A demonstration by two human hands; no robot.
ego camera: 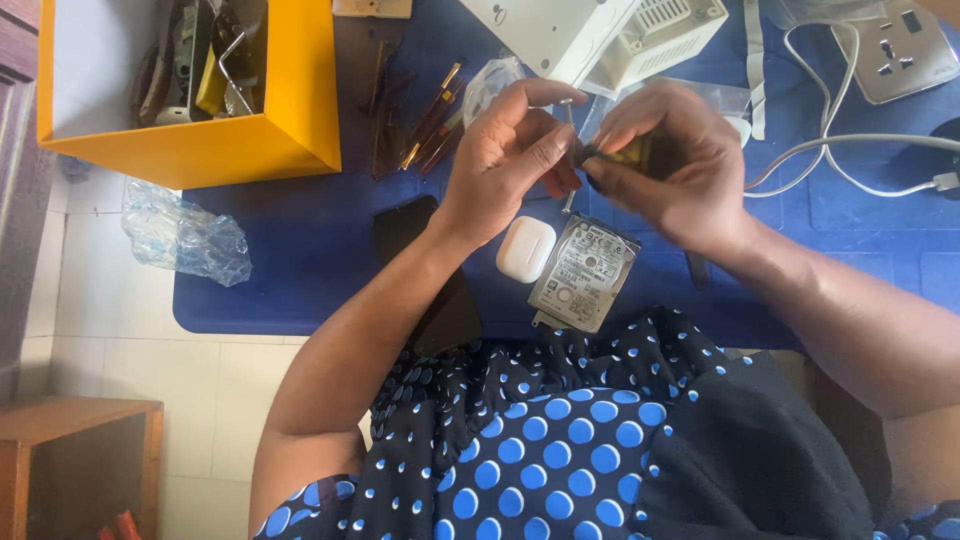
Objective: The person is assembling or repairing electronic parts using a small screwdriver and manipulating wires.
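Above the hard drive (583, 272), the left hand (510, 160) pinches an upright screwdriver (569, 150); right hand (665, 165) clasps its dark handle alongside.

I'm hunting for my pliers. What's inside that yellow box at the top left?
The yellow box holds a jumble of dark metal tools and a bent wire piece. Its near wall hides the bottom, so pliers cannot be confirmed.

Looks like a small electronics repair bench set up in a tiled room. Around the bare hard drive (584, 272) on the blue table (300, 260): a yellow bin (215, 150) of metal parts up left, loose screwdrivers (425, 125) above, a wall socket plate (895, 50) and white cables (850, 160) to the upper right.
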